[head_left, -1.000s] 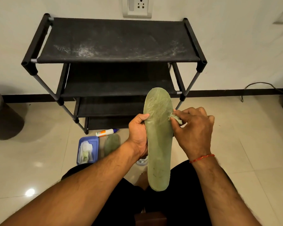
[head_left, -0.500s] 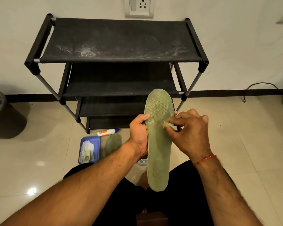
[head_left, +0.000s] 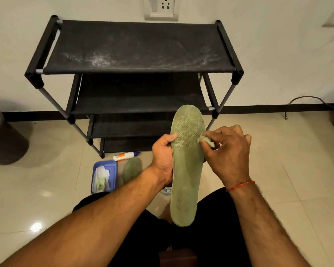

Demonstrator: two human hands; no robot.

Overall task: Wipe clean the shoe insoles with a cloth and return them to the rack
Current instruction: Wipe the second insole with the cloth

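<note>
The cloth [head_left: 206, 140] has slid to the insole [head_left: 187, 170] edge.

L grip [head_left: 163, 155] curled round insole [head_left: 187, 170], thumb on front; R grip [head_left: 229, 151] pinching cloth [head_left: 205, 140], forearms out fwd

Warm, dimmish indoor light; glare spots on floor [head_left: 36, 226]; wide-angle bending at edges; corners soft
</note>
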